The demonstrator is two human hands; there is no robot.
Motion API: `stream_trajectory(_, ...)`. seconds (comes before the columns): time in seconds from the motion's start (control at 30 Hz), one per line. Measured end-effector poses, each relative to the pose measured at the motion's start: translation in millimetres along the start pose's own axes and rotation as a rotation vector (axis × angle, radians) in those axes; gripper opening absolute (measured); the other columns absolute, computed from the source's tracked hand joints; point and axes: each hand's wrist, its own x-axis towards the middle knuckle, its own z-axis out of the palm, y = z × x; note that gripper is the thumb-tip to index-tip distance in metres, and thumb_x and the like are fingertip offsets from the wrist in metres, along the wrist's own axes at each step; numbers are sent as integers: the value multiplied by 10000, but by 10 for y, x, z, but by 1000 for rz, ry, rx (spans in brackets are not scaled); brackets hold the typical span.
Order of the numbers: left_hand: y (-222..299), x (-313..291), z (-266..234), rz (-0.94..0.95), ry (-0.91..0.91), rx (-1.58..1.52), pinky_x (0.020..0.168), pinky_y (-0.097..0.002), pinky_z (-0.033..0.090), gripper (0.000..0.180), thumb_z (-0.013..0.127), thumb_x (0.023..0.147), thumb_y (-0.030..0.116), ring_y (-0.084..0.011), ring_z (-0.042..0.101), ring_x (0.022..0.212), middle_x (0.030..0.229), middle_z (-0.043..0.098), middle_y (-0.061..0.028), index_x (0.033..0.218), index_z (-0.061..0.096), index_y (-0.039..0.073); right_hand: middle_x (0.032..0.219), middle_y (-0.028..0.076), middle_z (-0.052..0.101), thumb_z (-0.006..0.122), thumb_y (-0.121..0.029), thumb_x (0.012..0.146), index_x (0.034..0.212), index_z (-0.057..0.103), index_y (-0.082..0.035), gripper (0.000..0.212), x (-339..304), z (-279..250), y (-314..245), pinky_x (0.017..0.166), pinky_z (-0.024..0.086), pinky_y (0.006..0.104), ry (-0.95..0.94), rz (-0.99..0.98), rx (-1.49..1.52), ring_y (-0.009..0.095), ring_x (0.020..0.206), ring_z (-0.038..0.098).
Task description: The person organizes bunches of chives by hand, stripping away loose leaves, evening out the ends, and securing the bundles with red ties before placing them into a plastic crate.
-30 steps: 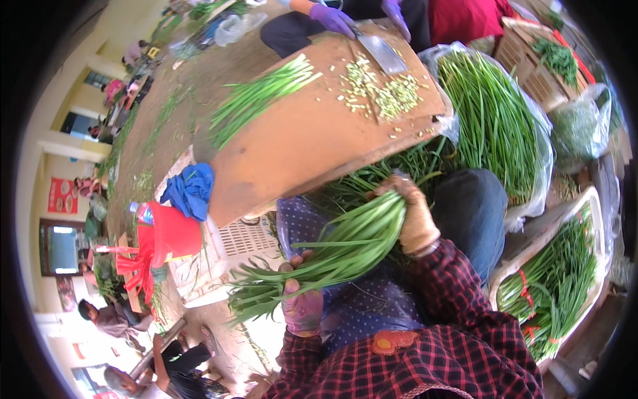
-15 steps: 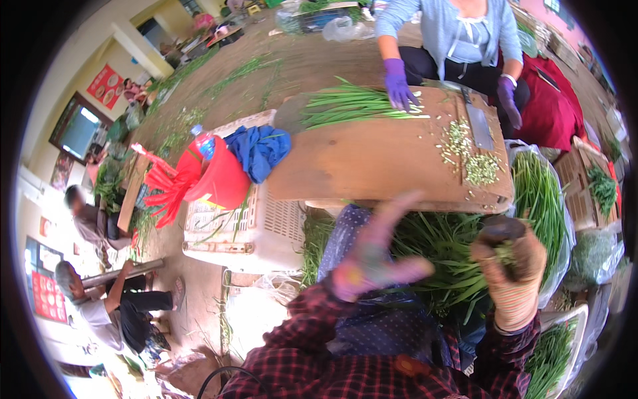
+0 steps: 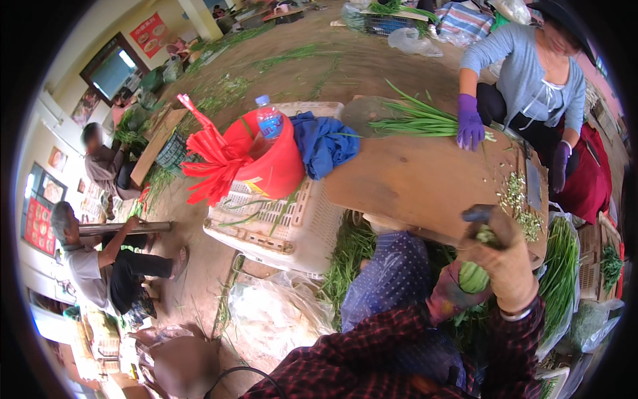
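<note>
My right hand (image 3: 510,276), in a tan glove, is closed around a bundle of long green stalks (image 3: 473,276) that looks like garlic chives. A dark piece (image 3: 477,213) juts out at the top of this hand; I cannot make out what it is. My left hand (image 3: 446,292), in a stained pinkish glove, is closed against the same bundle from the left, its fingers partly hidden. Both hands are over my lap, at the near edge of the wooden board (image 3: 412,176). More greens lie below, mostly hidden by my arms.
Across the board, a co-worker's purple-gloved hand (image 3: 470,123) presses on green stalks (image 3: 415,118). A cleaver (image 3: 533,183) and chopped bits (image 3: 515,199) lie at its right. Left stand a red bucket (image 3: 266,159), a blue cloth (image 3: 325,143) and a white crate (image 3: 266,229). Bagged greens (image 3: 558,276) stand right.
My left hand, spread and blurred before, has come right to meet my right hand at the bundle. My view has swung left, so the board and bucket appear further right.
</note>
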Motion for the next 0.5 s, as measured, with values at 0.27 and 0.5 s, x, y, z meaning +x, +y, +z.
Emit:
stream_trajectory(0.27, -429, -102, -1005, -291, -35, -393, 841, -345, 514, 513, 738, 725, -26, -188, 614, 972, 1085, 636, -59, 1199, 554, 34, 892, 156, 647, 679, -234, 807, 968, 661, -48, 247, 1145, 1152, 452, 743, 504, 404, 17, -592, -348, 342, 867, 630)
stream_trajectory(0.5, -410, 54, -887, -205, -146, -536, 834, -353, 516, 500, 743, 719, 6, -189, 612, 942, 1050, 628, -53, 1178, 551, 46, 977, 119, 642, 699, -343, 776, 994, 676, -111, 319, 1798, 2157, -219, 783, 504, 417, 0, -704, -650, 313, 928, 623)
